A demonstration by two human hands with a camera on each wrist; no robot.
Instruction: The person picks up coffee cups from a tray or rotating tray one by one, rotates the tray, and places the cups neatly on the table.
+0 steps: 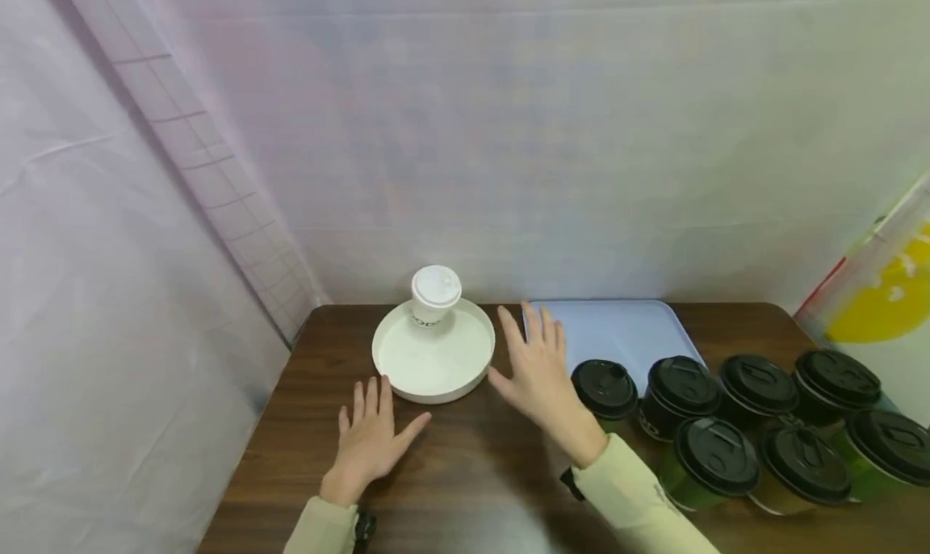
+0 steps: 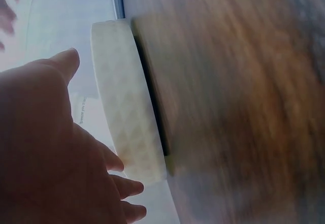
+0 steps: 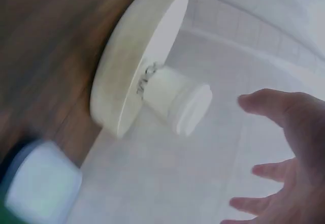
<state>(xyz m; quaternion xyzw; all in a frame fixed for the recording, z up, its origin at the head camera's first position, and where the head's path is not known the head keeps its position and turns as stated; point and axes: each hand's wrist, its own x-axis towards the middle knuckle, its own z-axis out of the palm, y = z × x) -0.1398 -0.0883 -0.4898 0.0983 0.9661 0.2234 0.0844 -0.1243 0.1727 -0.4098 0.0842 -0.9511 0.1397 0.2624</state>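
A round white tray (image 1: 429, 364) with a raised rim lies on the brown wooden table, its side showing a diamond texture in the left wrist view. Toward its far edge stands a white paper cup (image 1: 434, 295) with a white lid, upright. My left hand (image 1: 370, 445) hovers in front of the tray's left side, fingers spread and holding nothing. To the right of the tray is my right hand (image 1: 541, 376), also with spread fingers and nothing in its grasp. In the right wrist view the lidded cup (image 3: 170, 94) is apart from that hand.
A light blue rectangular tray (image 1: 617, 328) lies at the back right. In front of it and further right stand several black-lidded cups (image 1: 715, 457), some green, some dark, close to my right forearm. A pale curtain (image 1: 545, 158) hangs behind the table.
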